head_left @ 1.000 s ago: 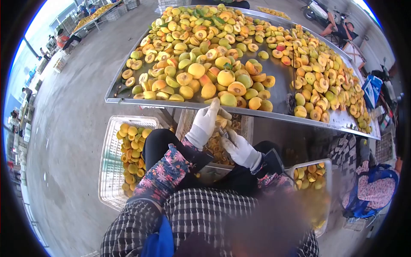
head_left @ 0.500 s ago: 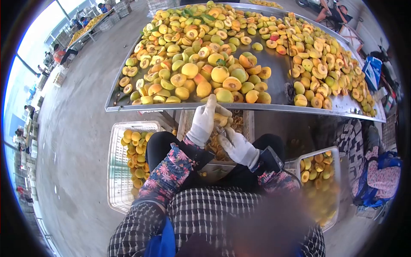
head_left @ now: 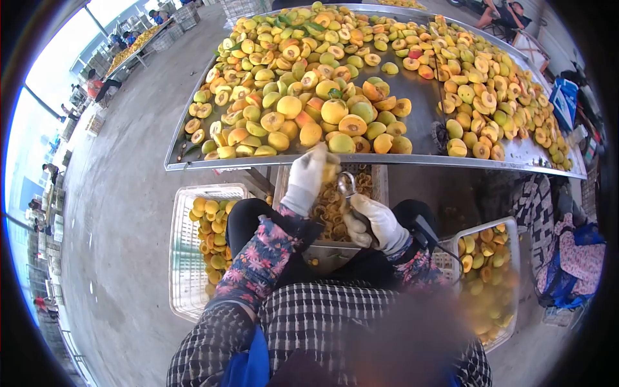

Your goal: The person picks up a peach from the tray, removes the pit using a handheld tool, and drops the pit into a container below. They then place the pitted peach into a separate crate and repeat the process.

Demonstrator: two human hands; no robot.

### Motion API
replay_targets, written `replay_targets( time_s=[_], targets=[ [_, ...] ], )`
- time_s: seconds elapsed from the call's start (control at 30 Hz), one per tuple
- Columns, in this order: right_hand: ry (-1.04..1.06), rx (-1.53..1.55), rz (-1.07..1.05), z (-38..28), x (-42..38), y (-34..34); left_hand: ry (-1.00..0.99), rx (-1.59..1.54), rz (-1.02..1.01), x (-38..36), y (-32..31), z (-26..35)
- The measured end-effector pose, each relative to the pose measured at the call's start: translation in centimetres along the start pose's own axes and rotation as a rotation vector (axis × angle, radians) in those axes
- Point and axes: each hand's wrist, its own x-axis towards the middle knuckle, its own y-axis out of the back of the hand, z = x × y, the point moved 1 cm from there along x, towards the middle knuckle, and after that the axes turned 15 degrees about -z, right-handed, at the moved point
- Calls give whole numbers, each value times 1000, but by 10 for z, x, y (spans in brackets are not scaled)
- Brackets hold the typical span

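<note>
My left hand, in a white glove, is closed around a yellow peach half just below the table's front edge. The fruit is blurred and partly hidden by the fingers. To its right, my right hand, also gloved, is wrapped round the handle of a metal pitting tool. The tool's ring-shaped head points up and stands a little apart from the fruit. Beneath both hands, a crate holds small brownish pieces. Above them, many cut yellow-orange peaches lie heaped on the metal table.
A white basket of peach halves stands left of my knees, another basket on the right. A co-worker in pink patterned sleeves sits at the far right. Other people and crates line the left background.
My right hand has moved down and right, drawing the tool away from the fruit, so its ring head now shows. My left hand has turned and still holds the fruit. The view has shifted slightly.
</note>
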Motion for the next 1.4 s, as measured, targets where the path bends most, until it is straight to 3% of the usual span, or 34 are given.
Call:
replay_targets(
  time_s=[0.03, 0.07, 0.1, 0.2, 0.23, 0.3, 0.33, 0.4, 0.47, 0.53, 0.67, 0.73, 0.83, 0.87, 0.9, 0.97, 1.03, 1.1, 1.17, 1.27, 1.4],
  targets=[
    [-12, -189, 213, -2, -2, 6, -75, 436, -10, -4, 9, -4],
    [103, -576, 269, 10, 1, 38, 19, 1011, -20, -13, 10, 18],
    [219, -959, 320, 25, 4, 67, 66, 1076, 15, -21, 14, 26],
    [-57, -1339, 538, 7, -11, 38, 225, 1203, 166, -44, 53, 38],
    [-59, -1347, 507, 5, -12, 34, 284, 1203, 232, -49, 80, 38],
    [-61, -1358, 455, 4, -14, 30, 196, 1559, 476, -57, 122, 39],
    [21, -1304, 418, 15, -11, 45, 162, 1485, 439, -53, 127, 38],
    [-56, -1248, 445, 14, -4, 43, 92, 1327, 378, -34, 128, 51],
    [-46, -1227, 442, 16, 1, 43, 168, 901, 162, -2, 99, 54],
    [51, -1233, 428, 19, 5, 50, -20, 963, 109, 37, 82, 19],
    [52, -1168, 481, 19, 3, 58, 74, 1024, 41, 78, 53, -9],
    [166, -1086, 462, 21, -3, 62, 142, 985, 55, 86, 56, -2],
    [226, -819, 396, 5, -11, 31, -19, -165, 76, 87, 64, -25],
    [336, -713, 352, 9, -3, 32, -41, -663, 37, 78, 58, -14],
    [433, -602, 306, 14, 4, 32, -23, -847, 9, 69, 52, 0],
    [262, -418, 237, 11, 13, 12, -11, -1232, -46, 57, 38, 17],
    [188, -336, 187, 16, 32, -8, -124, -1254, -75, 62, 37, 11],
    [270, -239, 73, 33, 51, -13, -186, -1282, -49, 66, 38, 9],
    [335, -245, 16, 42, 59, -26, -231, -1303, 120, 66, 41, 11],
    [499, -308, 117, 56, 70, -34, -300, -1238, 282, 72, 44, 17],
    [494, -217, 136, 52, 73, -30, -312, -1048, 370, 81, 46, 17]
  ],
)
